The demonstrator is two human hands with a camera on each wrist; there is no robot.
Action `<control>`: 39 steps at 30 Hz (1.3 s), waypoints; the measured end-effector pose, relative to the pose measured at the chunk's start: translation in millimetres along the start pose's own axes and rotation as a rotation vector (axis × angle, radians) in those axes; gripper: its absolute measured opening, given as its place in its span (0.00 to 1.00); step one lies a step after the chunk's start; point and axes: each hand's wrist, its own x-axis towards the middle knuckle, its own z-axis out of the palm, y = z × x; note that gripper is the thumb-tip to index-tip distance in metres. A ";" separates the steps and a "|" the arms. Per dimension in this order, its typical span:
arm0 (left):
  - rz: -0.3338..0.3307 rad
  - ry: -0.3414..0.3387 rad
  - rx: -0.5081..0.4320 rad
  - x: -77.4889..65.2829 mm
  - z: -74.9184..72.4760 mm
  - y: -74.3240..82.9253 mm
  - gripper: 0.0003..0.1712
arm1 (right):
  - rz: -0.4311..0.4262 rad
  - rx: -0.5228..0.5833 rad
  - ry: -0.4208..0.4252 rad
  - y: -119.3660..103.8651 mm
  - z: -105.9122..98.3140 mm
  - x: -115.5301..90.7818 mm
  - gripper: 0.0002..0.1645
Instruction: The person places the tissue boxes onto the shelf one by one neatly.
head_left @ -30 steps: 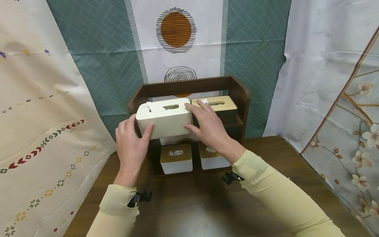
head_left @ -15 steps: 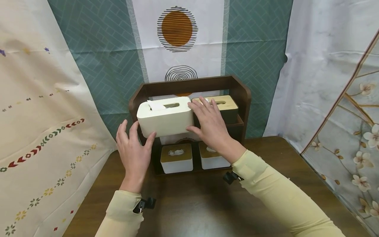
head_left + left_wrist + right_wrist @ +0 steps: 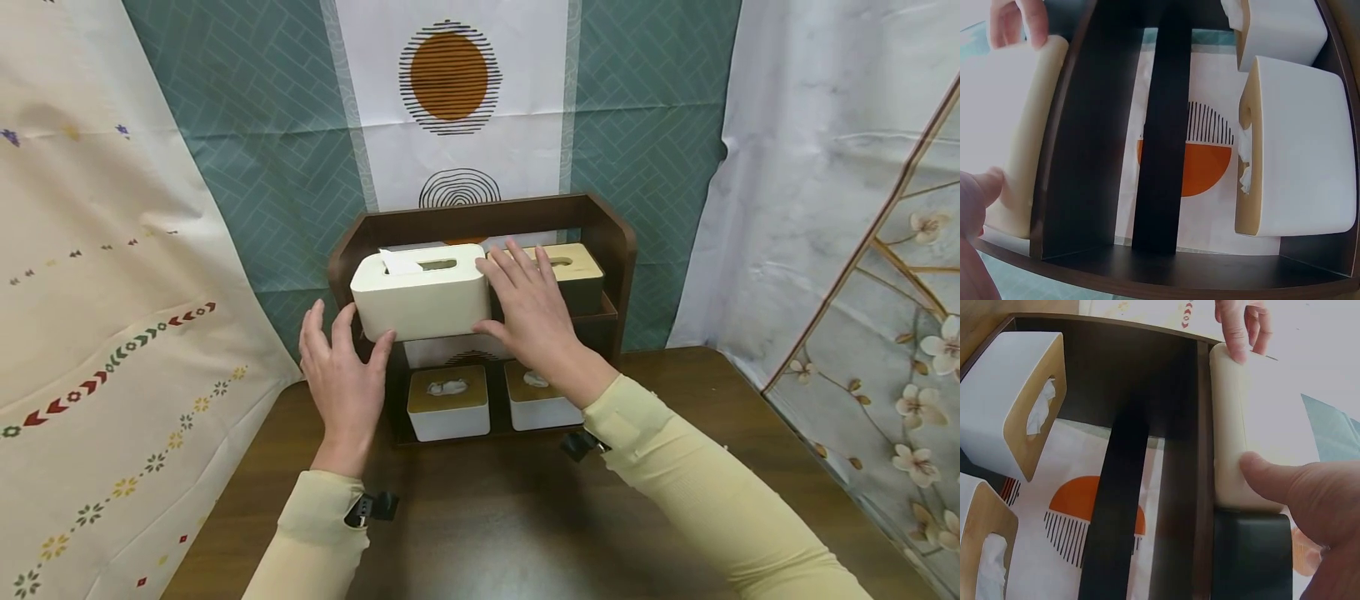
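Note:
A cream tissue box point(image 3: 420, 308) with a tissue poking from its slot sits on the upper level of a dark brown two-tier shelf point(image 3: 480, 218), close to the front edge. My left hand point(image 3: 343, 375) is at the box's left end, fingers spread, thumb by the lower front corner. At the other end my right hand point(image 3: 536, 321) touches the box, its thumb point(image 3: 1260, 472) on the front face and its fingers extended over the right top edge. Beside it stands a dark tissue box point(image 3: 581, 292) with a light wooden lid, partly hidden by the right hand.
Two white tissue boxes with wooden lids, one left point(image 3: 450, 423) and one right point(image 3: 543, 412), stand on the lower level. The shelf rests on a brown wooden table point(image 3: 480, 533). Patterned cloths hang behind and at both sides.
The cream box has shifted slightly back and right, and its front bottom edge sits higher in view. My left hand has loosened from its end; the right fingers have spread.

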 end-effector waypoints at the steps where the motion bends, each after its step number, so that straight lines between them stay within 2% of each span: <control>1: 0.002 0.001 0.001 0.2 0.9 0.1 0.38 | 0.002 -0.004 -0.001 0.3 0.0 0.7 0.57; 10: 0.016 0.016 0.011 0.7 6.4 0.8 0.39 | 0.029 -0.051 -0.040 2.9 3.0 4.9 0.60; 27: 0.027 0.042 0.019 1.7 18.2 -6.6 0.40 | 0.064 -0.111 -0.040 4.8 8.2 8.0 0.64; 39: 0.037 0.052 0.016 -0.7 18.7 -4.4 0.40 | 0.066 -0.129 -0.044 4.9 9.7 5.5 0.68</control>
